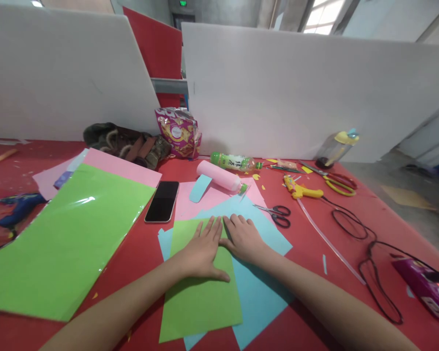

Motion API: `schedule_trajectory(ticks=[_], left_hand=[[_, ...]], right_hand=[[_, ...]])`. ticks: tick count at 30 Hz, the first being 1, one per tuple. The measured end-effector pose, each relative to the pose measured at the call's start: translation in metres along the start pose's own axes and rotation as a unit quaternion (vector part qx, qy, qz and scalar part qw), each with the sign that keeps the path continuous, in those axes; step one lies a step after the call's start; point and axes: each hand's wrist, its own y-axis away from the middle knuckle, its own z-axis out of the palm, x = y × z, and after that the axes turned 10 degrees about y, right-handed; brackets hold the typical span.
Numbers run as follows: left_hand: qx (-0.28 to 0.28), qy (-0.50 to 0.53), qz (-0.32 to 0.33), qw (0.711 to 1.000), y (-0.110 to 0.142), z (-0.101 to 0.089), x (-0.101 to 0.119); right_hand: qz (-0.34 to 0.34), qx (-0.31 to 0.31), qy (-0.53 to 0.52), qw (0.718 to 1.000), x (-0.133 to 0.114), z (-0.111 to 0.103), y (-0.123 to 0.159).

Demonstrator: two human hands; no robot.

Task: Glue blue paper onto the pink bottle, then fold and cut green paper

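Forearms (pixel 142 287) lead to unclenched hands (pixel 204 249) (pixel 244 239) resting on green paper (pixel 201 307), over a red table (pixel 303 239) backed by white boards (pixel 296 97).

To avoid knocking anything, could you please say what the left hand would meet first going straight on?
Sliding over light blue paper, the left hand would likely meet the pink-wrapped cylindrical bottle first; depth is unclear.

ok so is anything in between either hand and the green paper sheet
Nothing visible is. The left hand lies spread directly on the light-green paper sheet, and the right hand overlaps its far right corner. The black-handled scissors lie off to the right, not between them.
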Motion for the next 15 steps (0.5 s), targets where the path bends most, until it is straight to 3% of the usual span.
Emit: schedule_trajectory(ticks=[4, 10, 15], left_hand=[[0.017, -0.008, -0.007, 1.0, -0.001, 0.003, 0.0], [0.107, -0.024, -0.082, 0.991, -0.016, 0.01, -0.002], [0.16, -0.029, -0.087, 0.983, -0.025, 0.013, -0.005]], right_hand=[[0.0, 0.006, -0.007, 1.0, 0.01, 0.002, -0.009], [-0.02, 0.018, -0.016, 1.0, 0.014, 0.004, -0.018], [-0.025, 0.03, 0.002, 0.999, 0.011, 0.005, -0.026]])
